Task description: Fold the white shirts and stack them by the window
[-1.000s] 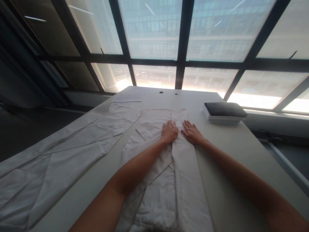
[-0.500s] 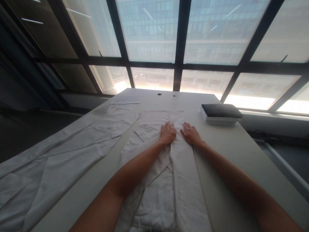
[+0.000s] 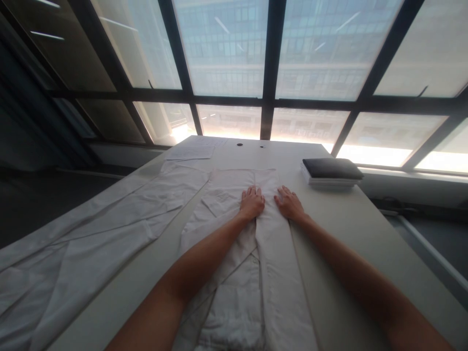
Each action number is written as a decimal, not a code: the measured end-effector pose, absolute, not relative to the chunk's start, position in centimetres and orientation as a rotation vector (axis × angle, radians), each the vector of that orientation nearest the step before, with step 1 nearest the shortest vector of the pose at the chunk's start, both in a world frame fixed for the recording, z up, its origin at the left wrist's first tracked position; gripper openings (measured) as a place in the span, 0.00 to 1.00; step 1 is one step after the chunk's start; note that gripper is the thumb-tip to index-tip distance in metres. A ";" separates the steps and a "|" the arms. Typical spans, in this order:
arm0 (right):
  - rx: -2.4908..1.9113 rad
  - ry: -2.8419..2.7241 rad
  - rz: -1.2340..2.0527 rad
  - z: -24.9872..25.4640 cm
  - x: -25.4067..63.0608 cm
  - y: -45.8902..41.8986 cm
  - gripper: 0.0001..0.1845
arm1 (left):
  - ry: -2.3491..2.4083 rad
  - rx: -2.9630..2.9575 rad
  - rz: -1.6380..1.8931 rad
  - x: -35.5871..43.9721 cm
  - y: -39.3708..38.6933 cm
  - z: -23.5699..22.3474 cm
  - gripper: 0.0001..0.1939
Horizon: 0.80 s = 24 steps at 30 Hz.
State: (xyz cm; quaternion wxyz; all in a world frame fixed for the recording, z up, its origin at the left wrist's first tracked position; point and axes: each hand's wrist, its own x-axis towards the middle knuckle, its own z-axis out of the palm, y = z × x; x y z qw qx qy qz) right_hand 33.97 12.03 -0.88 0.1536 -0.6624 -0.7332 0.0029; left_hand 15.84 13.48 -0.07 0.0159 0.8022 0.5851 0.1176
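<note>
A white garment [image 3: 278,263] lies lengthwise on the white table [image 3: 329,234], its right side folded inward as a long strip. My left hand [image 3: 252,202] rests flat on it, beside the inner edge of that strip, fingers pointing to the far end. Over the strip's outer edge lies my right hand [image 3: 288,202], palm down with fingers slightly spread. A narrow stretch of cloth shows between the two hands. Neither hand grips the cloth. My left forearm covers part of the garment's middle. Its near end runs out of the picture.
Another white garment [image 3: 120,219] is spread out to the left. Sheets of paper [image 3: 190,152] lie at the far left of the table. A dark folded item [image 3: 332,168] tops a white stack [image 3: 329,182] at the far right. Large windows [image 3: 226,48] stand behind the table.
The whole view has shifted slightly. Both hands stay flat at nearly the same place on the garment, and the cloth looks the same.
</note>
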 end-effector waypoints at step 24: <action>-1.814 -2.189 0.077 -0.7 34.0 12.2 0.31 | 1.827 2.489 0.340 15.8 13.6 0.2 0.26</action>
